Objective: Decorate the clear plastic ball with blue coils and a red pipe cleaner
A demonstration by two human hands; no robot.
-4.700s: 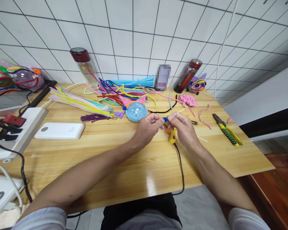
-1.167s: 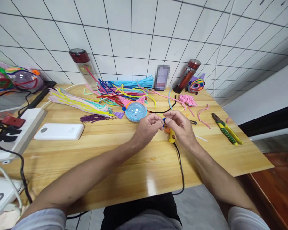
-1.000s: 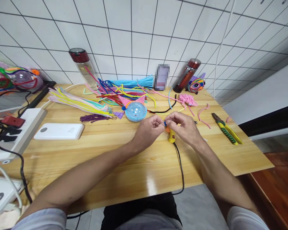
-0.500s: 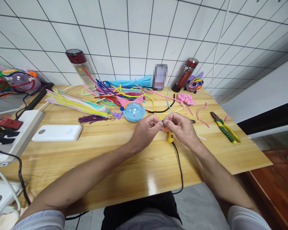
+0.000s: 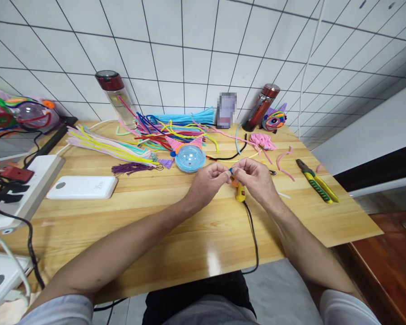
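A small blue piece of pipe cleaner [image 5: 230, 170] is pinched between the fingertips of both hands, which meet above the table. My left hand [image 5: 209, 183] closes on it from the left, and my right hand [image 5: 255, 180] from the right. Fingers hide most of the piece. Just under them lies a yellow glue gun [image 5: 240, 194] with an orange part, partly covered by my right hand. Beyond my left hand sits a clear bowl [image 5: 190, 158] rimmed in light blue, with pink pointed ears and a blue ball on its left side.
Pipe cleaners in many colours [image 5: 169, 131] spread across the back. Pliers [image 5: 316, 180] lie at right, a white power bank [image 5: 82, 187] at left. Two bottles, a tall clear one [image 5: 117, 97] and a red one [image 5: 262, 107], stand by the wall. The glue gun's cord [image 5: 253, 234] hangs off the front edge.
The view has shifted slightly. Both hands keep their pinch on the blue piece, and a little more of it shows between the fingertips.
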